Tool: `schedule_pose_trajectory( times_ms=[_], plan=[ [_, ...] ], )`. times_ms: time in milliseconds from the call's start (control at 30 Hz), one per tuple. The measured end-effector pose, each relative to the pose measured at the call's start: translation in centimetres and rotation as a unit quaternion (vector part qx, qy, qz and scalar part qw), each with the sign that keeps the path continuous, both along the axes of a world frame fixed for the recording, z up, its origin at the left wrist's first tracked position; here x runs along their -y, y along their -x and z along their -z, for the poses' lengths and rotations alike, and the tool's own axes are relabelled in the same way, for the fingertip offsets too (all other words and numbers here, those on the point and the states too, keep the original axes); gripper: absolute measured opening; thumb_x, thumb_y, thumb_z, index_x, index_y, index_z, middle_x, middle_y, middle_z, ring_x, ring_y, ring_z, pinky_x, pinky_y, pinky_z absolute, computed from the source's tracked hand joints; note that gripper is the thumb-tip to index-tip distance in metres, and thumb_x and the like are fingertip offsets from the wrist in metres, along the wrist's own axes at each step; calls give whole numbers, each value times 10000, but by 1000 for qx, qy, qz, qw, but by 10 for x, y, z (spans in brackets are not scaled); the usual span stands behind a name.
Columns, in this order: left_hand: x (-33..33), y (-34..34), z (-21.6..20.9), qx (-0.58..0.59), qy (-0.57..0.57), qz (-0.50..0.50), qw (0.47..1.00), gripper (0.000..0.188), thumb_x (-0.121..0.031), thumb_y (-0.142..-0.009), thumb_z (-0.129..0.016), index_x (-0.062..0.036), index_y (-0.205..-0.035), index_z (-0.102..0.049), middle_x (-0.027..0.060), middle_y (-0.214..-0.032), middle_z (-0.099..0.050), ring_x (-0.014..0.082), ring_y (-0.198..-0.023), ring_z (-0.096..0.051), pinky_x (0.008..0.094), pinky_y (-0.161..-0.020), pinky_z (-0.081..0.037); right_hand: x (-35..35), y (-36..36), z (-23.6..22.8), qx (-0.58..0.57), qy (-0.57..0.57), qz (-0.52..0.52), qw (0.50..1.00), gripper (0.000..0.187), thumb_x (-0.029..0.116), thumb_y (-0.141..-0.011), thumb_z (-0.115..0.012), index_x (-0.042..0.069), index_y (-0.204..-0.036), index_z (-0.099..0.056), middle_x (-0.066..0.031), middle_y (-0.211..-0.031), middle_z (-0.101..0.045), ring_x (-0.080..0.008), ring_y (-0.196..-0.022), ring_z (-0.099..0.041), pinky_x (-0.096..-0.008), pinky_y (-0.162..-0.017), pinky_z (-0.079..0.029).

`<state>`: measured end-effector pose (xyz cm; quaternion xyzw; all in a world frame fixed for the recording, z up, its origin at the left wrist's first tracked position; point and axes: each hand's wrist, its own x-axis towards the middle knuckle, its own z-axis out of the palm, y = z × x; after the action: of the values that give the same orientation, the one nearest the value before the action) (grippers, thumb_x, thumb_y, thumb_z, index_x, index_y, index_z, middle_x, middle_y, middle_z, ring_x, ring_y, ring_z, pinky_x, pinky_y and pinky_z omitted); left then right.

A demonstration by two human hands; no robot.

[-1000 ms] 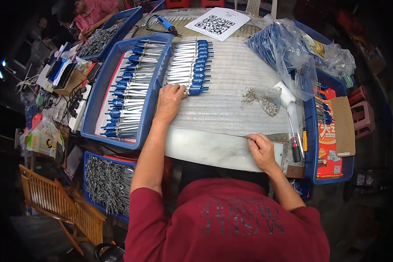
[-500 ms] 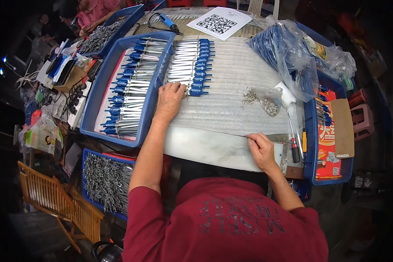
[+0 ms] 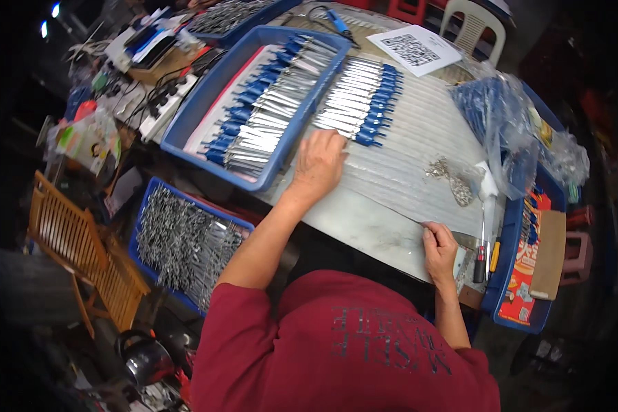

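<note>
Several slim metal rods with blue ends (image 3: 368, 130) lie side by side in a row on the white foam sheet (image 3: 412, 144). My left hand (image 3: 321, 163) is at the row's near left end, beside the blue tray's rim. Its fingers are bent and close together; whatever they grip is hidden beneath them. Over the near edge of the foam, my right hand (image 3: 441, 248) is closed with thumb and forefinger pinched together. A thin dark line meets its fingertips, too fine to identify.
A blue tray (image 3: 273, 180) full of similar rods stands left. Small metal parts (image 3: 460, 191) in clear plastic, a red-handled screwdriver (image 3: 479, 264), and a yellow-handled tool (image 3: 494, 257) lie right. Bagged blue parts (image 3: 484, 110) sit behind. A bin of metal pieces (image 3: 178, 240) is lower left.
The whole view has turned and shifted, so the table appears tilted and further right. Both hands keep nearly the same places against the rods and the foam edge.
</note>
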<state>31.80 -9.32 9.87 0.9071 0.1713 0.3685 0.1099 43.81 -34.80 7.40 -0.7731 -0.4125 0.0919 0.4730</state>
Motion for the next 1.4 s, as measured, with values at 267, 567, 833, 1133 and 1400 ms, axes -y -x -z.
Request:
schedule_pose_trajectory(
  times_ms=[267, 567, 833, 1133, 1400],
  plan=[
    [-25, 97, -54, 49, -40, -72, 995, 208, -13, -650, -604, -22, -837, -512, 131, -810, -537, 302, -781, -506, 368, -694, -408, 3, 2, 3, 19, -7, -8, 1000, 107, 45, -790, -506, -20, -854, -563, -88, -712, -513, -159, -641, -488, -251, -588, -388],
    [-92, 240, -36, -61, 34, -295, 953, 160, -78, -721, -576, 4, -845, -516, 142, -759, -560, 259, -699, -563, 318, -637, -438, 9, -7, 19, 5, -9, -18, 1000, 161, 62, -829, -495, -36, -938, -563, -59, -869, -561, -106, -815, -500, -214, -737, -387],
    [-59, 329, 32, -148, 185, -385, 892, 149, -105, -691, -578, -2, -787, -530, 153, -739, -569, 298, -714, -560, 356, -634, -433, 10, -10, 21, -33, 3, -14, 999, 193, 78, -836, -509, -34, -985, -557, -44, -911, -551, -91, -816, -493, -205, -741, -385],
    [-75, 343, 65, -114, 219, -403, 881, 156, -100, -683, -579, -9, -809, -563, 152, -773, -591, 306, -746, -571, 360, -668, -440, 12, -11, 25, -13, 7, -10, 1000, 181, 70, -837, -504, -30, -977, -562, -34, -889, -548, -83, -801, -484, -198, -729, -384],
    [-105, 307, 79, -170, 82, -318, 929, 221, -76, -687, -568, -48, -905, -582, 140, -764, -552, 324, -786, -538, 385, -698, -433, 14, -13, 28, 17, 13, -5, 1000, 177, 68, -836, -502, -31, -968, -565, -40, -891, -556, -88, -802, -489, -204, -729, -389]
  ],
)
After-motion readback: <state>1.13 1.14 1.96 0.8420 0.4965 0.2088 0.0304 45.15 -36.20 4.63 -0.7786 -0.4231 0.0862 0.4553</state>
